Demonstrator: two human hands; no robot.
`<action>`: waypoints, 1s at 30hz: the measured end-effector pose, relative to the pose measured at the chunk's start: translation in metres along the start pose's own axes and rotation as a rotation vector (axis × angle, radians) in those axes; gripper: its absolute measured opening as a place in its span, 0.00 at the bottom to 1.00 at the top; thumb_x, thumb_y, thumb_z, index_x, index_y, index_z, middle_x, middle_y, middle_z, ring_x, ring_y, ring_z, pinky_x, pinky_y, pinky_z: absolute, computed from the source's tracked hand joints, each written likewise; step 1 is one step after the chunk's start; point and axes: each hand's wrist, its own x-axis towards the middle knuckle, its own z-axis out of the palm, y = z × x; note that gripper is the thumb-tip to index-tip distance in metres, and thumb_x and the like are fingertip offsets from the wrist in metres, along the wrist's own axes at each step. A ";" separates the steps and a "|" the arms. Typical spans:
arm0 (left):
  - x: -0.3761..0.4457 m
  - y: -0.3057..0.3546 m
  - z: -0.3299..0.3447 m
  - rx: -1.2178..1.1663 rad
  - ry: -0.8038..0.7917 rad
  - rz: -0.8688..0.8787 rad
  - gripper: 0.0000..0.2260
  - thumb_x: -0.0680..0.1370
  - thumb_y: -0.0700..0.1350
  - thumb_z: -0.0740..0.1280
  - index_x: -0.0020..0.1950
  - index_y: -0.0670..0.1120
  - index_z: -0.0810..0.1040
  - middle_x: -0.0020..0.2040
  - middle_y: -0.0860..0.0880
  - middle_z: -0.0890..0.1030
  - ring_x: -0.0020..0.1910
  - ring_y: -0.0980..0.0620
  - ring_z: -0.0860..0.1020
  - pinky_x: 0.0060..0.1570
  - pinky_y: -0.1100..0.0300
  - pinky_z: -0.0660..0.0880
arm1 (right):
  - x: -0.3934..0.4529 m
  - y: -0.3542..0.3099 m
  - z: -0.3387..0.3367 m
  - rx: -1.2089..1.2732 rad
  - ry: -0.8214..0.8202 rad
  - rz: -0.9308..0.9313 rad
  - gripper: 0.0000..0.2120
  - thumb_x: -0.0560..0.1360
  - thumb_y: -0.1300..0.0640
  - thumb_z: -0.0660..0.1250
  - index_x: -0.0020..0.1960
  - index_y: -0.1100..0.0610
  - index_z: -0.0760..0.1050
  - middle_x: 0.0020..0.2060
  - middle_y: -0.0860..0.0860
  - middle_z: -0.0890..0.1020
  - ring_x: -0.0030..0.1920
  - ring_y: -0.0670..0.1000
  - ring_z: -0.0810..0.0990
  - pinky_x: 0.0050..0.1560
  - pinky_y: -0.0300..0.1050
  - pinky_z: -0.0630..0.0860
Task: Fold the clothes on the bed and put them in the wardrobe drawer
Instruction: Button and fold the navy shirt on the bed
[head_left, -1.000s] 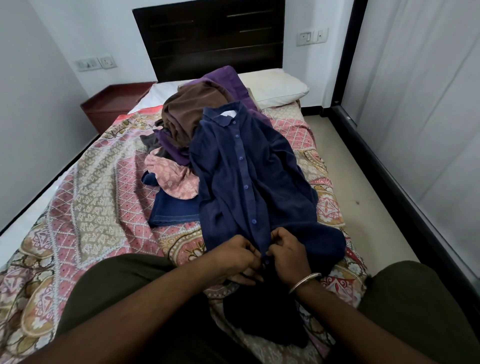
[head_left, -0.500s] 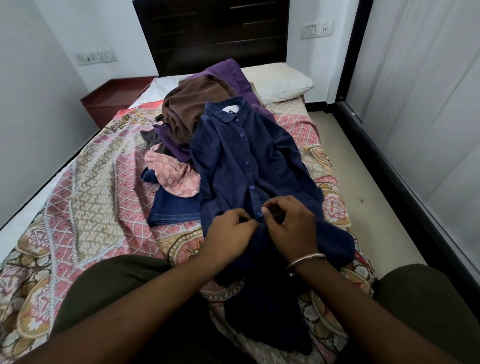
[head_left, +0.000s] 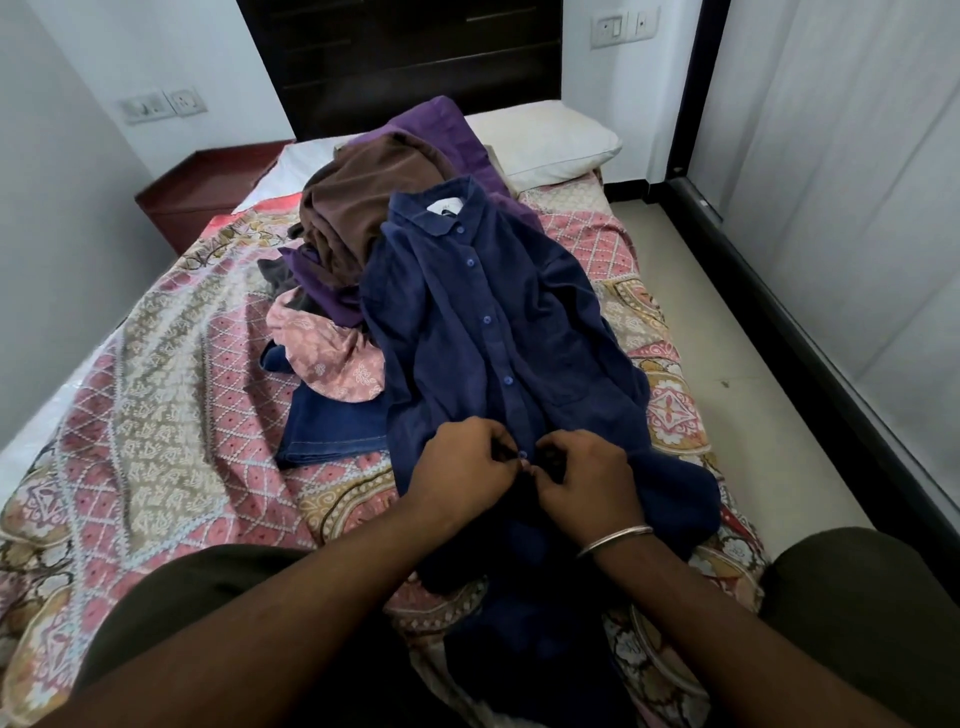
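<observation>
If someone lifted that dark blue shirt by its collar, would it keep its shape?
Probably not. The navy shirt drapes in soft creases over the clothes pile, so it would likely hang limp. It looks light. Both hands, left hand and right hand, pinch its button placket easily.

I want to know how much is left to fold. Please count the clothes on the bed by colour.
Navy shirt, both hands at its buttons: 1
Brown: 1
Purple: 1, perhaps more
Pink patterned: 1
Blue denim: 1
Grey: 1
Total: at least 6; the heap may hide others.
</observation>
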 end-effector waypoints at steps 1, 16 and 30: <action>0.000 -0.001 0.001 -0.001 0.008 0.005 0.05 0.74 0.52 0.73 0.46 0.53 0.83 0.37 0.60 0.80 0.37 0.64 0.77 0.34 0.76 0.68 | 0.000 0.000 -0.001 -0.007 -0.017 -0.008 0.09 0.68 0.57 0.75 0.47 0.58 0.82 0.44 0.54 0.82 0.45 0.56 0.80 0.46 0.51 0.78; 0.007 -0.004 0.010 -0.348 0.027 -0.190 0.06 0.76 0.50 0.72 0.42 0.49 0.81 0.38 0.55 0.83 0.38 0.59 0.80 0.40 0.64 0.76 | 0.010 0.005 -0.011 0.134 0.145 0.161 0.03 0.75 0.61 0.69 0.43 0.57 0.75 0.35 0.50 0.80 0.38 0.52 0.79 0.40 0.42 0.72; 0.005 0.006 0.005 -0.423 -0.042 -0.286 0.10 0.77 0.45 0.70 0.36 0.47 0.80 0.33 0.53 0.81 0.31 0.58 0.76 0.37 0.61 0.72 | 0.016 0.013 -0.008 0.418 0.006 0.274 0.04 0.75 0.60 0.72 0.45 0.52 0.82 0.38 0.45 0.83 0.42 0.45 0.82 0.49 0.43 0.79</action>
